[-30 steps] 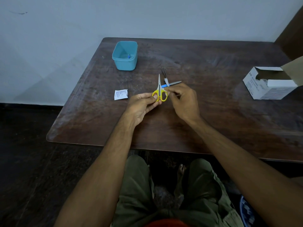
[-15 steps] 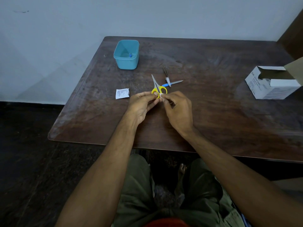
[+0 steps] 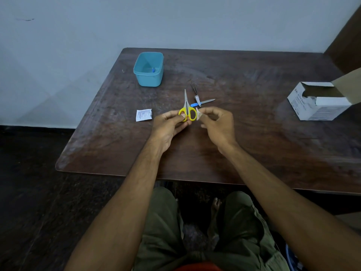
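Observation:
Small scissors [image 3: 187, 109] with yellow handles point away from me, blades closed, over the middle of the dark wooden table [image 3: 244, 145]. My left hand [image 3: 169, 128] holds them by the left handle loop, thumb on top. My right hand [image 3: 216, 127] is just right of the handles and pinches a small pale wipe or pad [image 3: 198, 115] between thumb and forefinger, beside the right loop.
A nail clipper [image 3: 196, 94] and a blue-handled nail file [image 3: 203, 102] lie just beyond the scissors. A white sachet [image 3: 144, 115] lies to the left, a teal plastic tub [image 3: 148, 69] at the back, and an open white carton [image 3: 320, 100] at the far right. The wall is behind.
The scissors have swung from tilted left back to pointing straight away. My right hand has come off the handles to the right with the pale piece between its fingers.

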A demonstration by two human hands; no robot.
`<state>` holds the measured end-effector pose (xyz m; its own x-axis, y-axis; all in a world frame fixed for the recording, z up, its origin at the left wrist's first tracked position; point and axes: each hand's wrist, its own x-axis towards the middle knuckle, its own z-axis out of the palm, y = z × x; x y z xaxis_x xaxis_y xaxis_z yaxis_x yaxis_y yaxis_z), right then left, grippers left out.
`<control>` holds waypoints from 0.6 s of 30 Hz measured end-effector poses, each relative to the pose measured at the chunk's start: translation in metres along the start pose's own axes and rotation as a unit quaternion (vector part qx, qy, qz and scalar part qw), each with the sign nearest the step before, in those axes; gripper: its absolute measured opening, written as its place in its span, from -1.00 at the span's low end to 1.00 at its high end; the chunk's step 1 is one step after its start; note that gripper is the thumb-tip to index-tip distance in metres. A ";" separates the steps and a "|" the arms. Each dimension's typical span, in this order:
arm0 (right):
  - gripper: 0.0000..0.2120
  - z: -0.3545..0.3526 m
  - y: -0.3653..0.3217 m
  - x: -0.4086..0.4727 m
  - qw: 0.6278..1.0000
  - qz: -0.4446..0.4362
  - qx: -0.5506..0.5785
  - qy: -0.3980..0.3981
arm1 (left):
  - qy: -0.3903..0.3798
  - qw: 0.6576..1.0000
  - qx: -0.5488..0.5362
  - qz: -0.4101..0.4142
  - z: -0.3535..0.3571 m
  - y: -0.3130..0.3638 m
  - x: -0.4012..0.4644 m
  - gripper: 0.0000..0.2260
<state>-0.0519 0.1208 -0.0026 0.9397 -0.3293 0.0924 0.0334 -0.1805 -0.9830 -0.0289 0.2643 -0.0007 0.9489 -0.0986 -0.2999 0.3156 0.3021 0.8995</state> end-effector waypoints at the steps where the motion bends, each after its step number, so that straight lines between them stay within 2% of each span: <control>1: -0.90 0.001 -0.001 0.000 1.000 0.020 0.013 -0.016 | -0.001 1.000 0.004 0.002 0.000 0.000 -0.001 -0.88; 4: -0.90 0.006 -0.002 0.000 0.998 0.049 0.038 -0.033 | -0.002 1.000 0.014 0.005 0.001 0.000 -0.004 -0.85; 11: -0.91 0.009 -0.003 -0.001 0.995 0.054 0.082 0.001 | 0.002 1.000 -0.010 -0.008 0.002 0.000 -0.010 -0.85; 18: -0.91 0.019 -0.010 0.001 0.993 0.045 0.107 0.027 | 0.046 0.998 -0.022 0.042 0.003 0.004 -0.010 -0.87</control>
<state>-0.0450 0.1404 0.0046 0.9225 -0.3861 0.0061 0.0277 0.0504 -0.9983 -0.0374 0.2635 0.0067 0.9670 0.0149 -0.2542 0.2333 0.3476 0.9082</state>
